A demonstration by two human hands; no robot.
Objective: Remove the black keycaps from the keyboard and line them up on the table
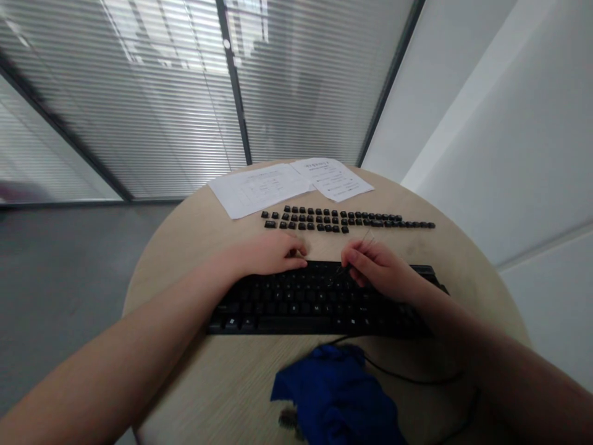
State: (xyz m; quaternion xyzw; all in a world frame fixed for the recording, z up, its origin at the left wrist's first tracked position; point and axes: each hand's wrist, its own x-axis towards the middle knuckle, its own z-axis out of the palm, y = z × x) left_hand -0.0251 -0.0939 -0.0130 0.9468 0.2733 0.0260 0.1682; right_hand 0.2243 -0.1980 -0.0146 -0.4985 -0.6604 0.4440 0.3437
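Keyboard (319, 307) lies directly under our fingers, its long axis running left to right. Our right hand (377, 266), reaching further over its keys, pinches a thin wiry tool (340, 272); our left hand (275, 252) curls at the far edge, grip unclear to us. Black, white-lettered, it sits on the round table (185, 247), loose keycaps (310, 218) beyond.

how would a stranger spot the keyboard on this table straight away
On the round, light wood-coloured table, look between the rows of loose black keys and the crumpled blue cloth. The keyboard lies there: unlike those separate small keys, it is one long black body.
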